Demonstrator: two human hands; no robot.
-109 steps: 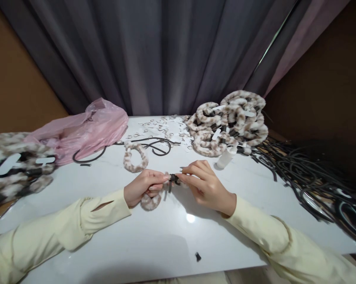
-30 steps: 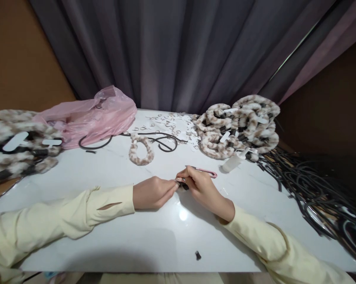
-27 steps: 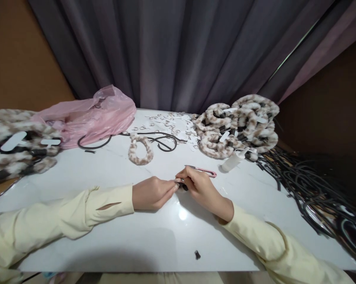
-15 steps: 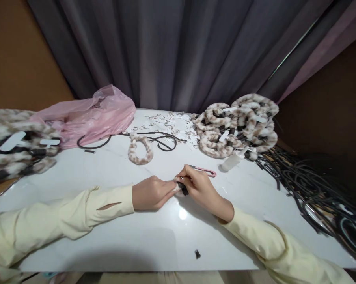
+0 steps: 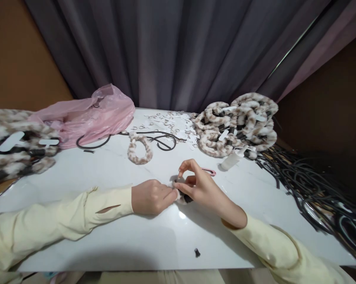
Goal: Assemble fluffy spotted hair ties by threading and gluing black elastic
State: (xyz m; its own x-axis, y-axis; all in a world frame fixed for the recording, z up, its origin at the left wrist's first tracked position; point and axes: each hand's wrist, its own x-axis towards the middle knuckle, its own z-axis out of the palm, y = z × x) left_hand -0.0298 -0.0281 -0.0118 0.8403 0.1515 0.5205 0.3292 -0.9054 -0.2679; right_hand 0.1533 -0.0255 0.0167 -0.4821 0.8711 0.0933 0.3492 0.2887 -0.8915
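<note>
Near the middle of the white table, my left hand [image 5: 155, 197] is closed on a small fluffy white-and-brown piece [image 5: 181, 200] with a black part on it. Most of that piece is hidden behind my fingers. My right hand [image 5: 197, 183] is at its right side, index finger raised and curved, thumb stretched toward the piece; the thumb and index tips are apart. Just behind my right hand lies a pink-handled tool [image 5: 209, 172], partly covered. A fluffy ring [image 5: 140, 148] lies farther back on the table.
A white bottle [image 5: 232, 159] stands before a pile of fluffy rings [image 5: 238, 124]. Black cords [image 5: 308, 181] heap at the right. A pink plastic bag [image 5: 97, 114] and more fluffy pieces [image 5: 21, 146] are at the left. A small black piece [image 5: 197, 252] lies near the front edge.
My right hand's thumb and index finger have parted, the index lifting away. The wrist has shifted slightly right and down. The fluffy piece shows a little more, and the pink-handled tool is more covered.
</note>
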